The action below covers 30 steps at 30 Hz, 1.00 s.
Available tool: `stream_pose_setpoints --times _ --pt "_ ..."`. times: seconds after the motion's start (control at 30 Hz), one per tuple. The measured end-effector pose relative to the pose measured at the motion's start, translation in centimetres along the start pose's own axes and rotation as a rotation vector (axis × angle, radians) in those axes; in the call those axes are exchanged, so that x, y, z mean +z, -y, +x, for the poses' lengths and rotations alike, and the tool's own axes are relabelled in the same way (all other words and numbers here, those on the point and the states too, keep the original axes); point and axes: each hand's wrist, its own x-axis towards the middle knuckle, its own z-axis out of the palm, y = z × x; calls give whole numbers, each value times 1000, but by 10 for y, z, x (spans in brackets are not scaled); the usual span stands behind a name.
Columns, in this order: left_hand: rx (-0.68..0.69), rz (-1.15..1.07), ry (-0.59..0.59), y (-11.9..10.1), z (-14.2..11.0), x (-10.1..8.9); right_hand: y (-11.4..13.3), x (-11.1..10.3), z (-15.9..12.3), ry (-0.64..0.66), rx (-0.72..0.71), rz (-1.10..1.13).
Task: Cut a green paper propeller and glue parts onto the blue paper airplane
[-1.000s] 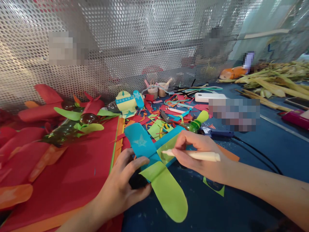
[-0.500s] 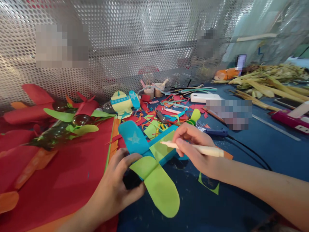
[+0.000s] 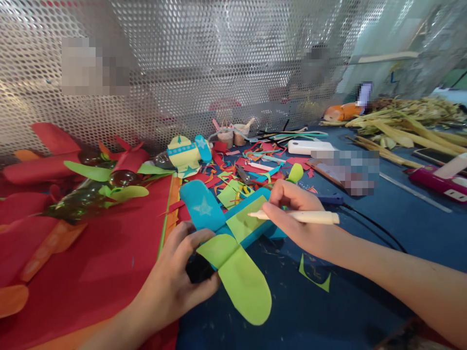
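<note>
A toy plane of blue and lime-green craft sheet lies at the centre of the head view. Its blue wing bears a pale star, and its green wing points towards me. My left hand grips the plane's near end, where a dark, bottle-like part shows between thumb and fingers. In my right hand is a cream-white marker pen, pinched between thumb and fingers. The pen's tip is at the green rectangle on the plane's blue body; whether it touches is unclear.
Colourful scraps are strewn behind the plane. A yellow-and-blue toy plane stands there, with red bottle planes to the left on red sheets. A glue gun with a black cable lies right. Perforated metal closes the back.
The pen has shifted slightly right and up with my right hand, its tip still over the green rectangle. My left hand and the plane stay nearly in place.
</note>
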Motion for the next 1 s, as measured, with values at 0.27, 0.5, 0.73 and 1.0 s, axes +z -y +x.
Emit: stream_pose_setpoints --times 0.27,0.5,0.73,1.0 --pt "5 -14 -15 -3 3 -1 -5 0 -1 -19 -28 -59" --pt "17 -13 5 -1 2 0 3 1 2 56 -13 -142" --pt "15 -4 -3 -1 1 0 5 1 1 90 22 -149" --pt "8 -21 6 -3 3 0 3 -1 -1 103 29 -146"
